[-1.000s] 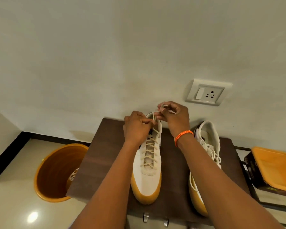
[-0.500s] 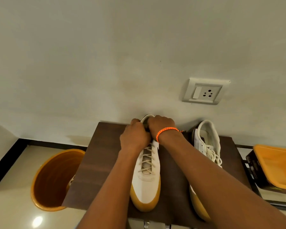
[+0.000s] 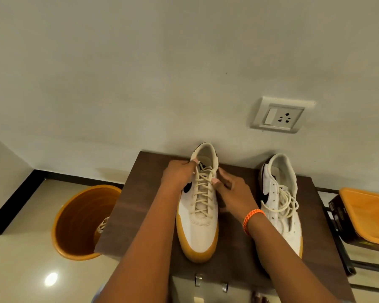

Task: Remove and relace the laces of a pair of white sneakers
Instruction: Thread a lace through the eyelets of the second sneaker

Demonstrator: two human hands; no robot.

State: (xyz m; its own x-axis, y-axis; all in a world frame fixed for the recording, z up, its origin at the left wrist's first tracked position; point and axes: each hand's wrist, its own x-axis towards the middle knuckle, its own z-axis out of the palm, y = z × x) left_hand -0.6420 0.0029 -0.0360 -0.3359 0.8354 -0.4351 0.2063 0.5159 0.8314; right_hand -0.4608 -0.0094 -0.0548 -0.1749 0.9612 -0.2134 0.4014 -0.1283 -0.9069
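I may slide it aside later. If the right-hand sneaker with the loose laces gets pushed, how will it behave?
The right sneaker would probably slide rather than tip: its flat sole rests on the tabletop. Its loose laces look floppy and may trail or snag.

Both forearms reach forward from the bottom of the view, bare, converging toward the middle. The left hand (image 3: 178, 176) is curled, its grip closed with thumb and fingertips pinched together at its far end. Just to the right of that grip, slightly nearer, the right hand (image 3: 232, 192) lies knuckles up, its fingers bent inward toward the left grip. An orange band circles the right wrist.
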